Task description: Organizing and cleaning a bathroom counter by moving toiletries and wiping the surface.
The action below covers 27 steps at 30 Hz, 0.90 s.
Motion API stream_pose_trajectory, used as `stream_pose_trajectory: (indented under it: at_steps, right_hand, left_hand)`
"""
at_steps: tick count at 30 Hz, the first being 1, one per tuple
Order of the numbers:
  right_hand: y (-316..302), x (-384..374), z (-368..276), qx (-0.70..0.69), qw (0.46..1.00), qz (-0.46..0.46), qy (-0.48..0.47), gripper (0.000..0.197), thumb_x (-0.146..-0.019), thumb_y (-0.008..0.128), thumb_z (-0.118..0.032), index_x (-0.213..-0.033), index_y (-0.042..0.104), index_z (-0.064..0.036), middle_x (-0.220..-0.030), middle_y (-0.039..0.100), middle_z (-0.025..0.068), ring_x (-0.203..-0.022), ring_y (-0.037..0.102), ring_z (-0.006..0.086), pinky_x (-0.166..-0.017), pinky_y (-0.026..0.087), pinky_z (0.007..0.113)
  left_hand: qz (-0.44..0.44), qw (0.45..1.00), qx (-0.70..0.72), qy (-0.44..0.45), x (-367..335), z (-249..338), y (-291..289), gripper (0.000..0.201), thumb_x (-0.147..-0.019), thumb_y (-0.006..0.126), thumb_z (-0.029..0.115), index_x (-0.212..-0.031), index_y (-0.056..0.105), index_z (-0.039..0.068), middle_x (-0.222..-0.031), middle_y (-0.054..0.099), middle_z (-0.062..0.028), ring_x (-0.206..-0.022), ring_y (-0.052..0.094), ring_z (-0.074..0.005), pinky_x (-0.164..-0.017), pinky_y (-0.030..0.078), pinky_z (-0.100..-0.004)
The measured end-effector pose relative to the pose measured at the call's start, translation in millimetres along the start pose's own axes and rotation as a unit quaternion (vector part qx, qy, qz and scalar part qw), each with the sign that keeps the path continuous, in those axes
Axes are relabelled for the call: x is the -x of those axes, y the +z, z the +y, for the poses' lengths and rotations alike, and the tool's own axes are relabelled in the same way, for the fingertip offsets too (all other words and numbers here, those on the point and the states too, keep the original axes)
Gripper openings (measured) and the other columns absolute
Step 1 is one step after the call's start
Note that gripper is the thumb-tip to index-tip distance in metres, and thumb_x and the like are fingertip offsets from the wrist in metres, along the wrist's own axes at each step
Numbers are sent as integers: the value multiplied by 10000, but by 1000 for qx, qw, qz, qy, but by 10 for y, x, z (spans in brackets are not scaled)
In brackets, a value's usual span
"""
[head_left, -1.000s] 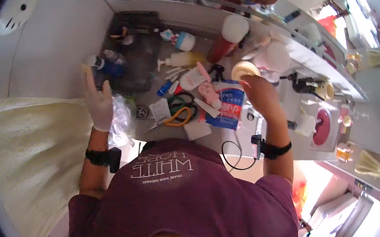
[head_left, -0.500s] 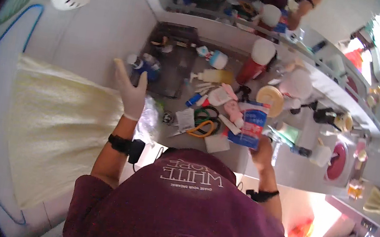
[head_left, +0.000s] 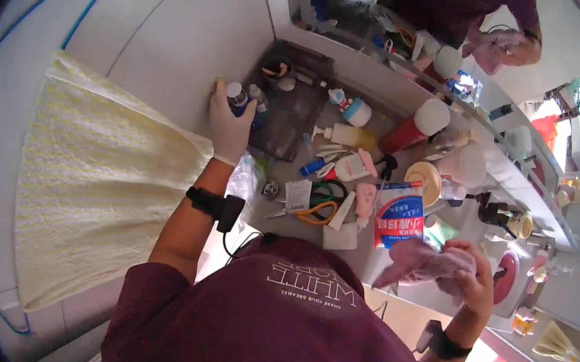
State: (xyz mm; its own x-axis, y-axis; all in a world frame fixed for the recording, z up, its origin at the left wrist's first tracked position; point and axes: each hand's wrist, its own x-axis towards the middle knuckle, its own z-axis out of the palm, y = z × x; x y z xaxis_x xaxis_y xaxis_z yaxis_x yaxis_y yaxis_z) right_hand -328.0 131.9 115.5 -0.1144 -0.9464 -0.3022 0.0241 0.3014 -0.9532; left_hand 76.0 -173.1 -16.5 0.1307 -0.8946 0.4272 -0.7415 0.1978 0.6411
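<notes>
My left hand (head_left: 228, 127), in a white glove, is closed around a small blue bottle with a white cap (head_left: 236, 93) at the left edge of a dark see-through tray (head_left: 278, 132). A second small bottle (head_left: 258, 100) stands right beside it. My bare right hand (head_left: 476, 277) grips a crumpled dusty-pink cloth (head_left: 429, 265) over the counter's front edge. Just behind the cloth lies a blue, white and red packet (head_left: 400, 217). Left of the packet are orange-and-green-handled scissors (head_left: 319, 210), a pink tube (head_left: 364, 202) and a white square (head_left: 339, 239).
A pump bottle of yellow liquid (head_left: 347, 136), a red bottle with a white cap (head_left: 414, 128) and a round beige lid (head_left: 423, 182) stand toward the back. A mirror (head_left: 428, 23) runs behind the counter. A pale yellow towel (head_left: 105, 193) hangs at left; a pink basin (head_left: 505, 282) sits at right.
My left hand has closed from spread fingers onto the blue bottle. My right hand has left the packet lying on the counter, moved right, and now holds the pink cloth.
</notes>
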Motion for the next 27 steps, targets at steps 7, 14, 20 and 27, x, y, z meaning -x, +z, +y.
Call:
stream_pose_trajectory:
  at_steps: [7, 14, 20, 27]
  right_hand:
    - [923, -1268, -202, 45, 982, -117, -144, 406, -841, 608, -198, -1197, 561, -7, -1026, 624, 69, -903, 612, 174, -786, 512, 331]
    - [2478, -3077, 341, 111, 963, -233, 78, 621, -880, 548, -247, -1463, 381, -111, -1009, 585, 61, -909, 545, 124, -777, 463, 272]
    - [3046, -3495, 577, 74, 948, -295, 91, 613, -919, 507, -242, -1505, 348, -159, -1097, 625, 59, -905, 574, 67, -758, 495, 240]
    - [2858, -3780, 993, 99, 932, -338, 91, 405, -979, 456, -205, -1371, 529, -132, -1163, 634, 29, -981, 587, 114, -834, 500, 259]
  left_hand:
    - [-64, 994, 69, -51, -4, -209, -9, 622, -789, 772, 176, -1309, 484, -10, -1239, 563, -197, -1156, 564, -316, -989, 445, -400]
    - [-148, 971, 168, -78, -147, -242, -7, 628, -755, 819, 181, -1273, 510, 3, -1157, 612, -166, -1087, 613, -272, -942, 479, -397]
    - [-239, 963, 123, 25, -214, -463, -19, 756, -745, 788, 171, -1373, 425, -41, -1339, 522, -215, -1265, 500, -312, -1071, 391, -386]
    - [-316, 939, -33, 131, -342, -298, -44, 592, -703, 788, 265, -1213, 595, 33, -1337, 505, -272, -1261, 473, -405, -1075, 375, -464]
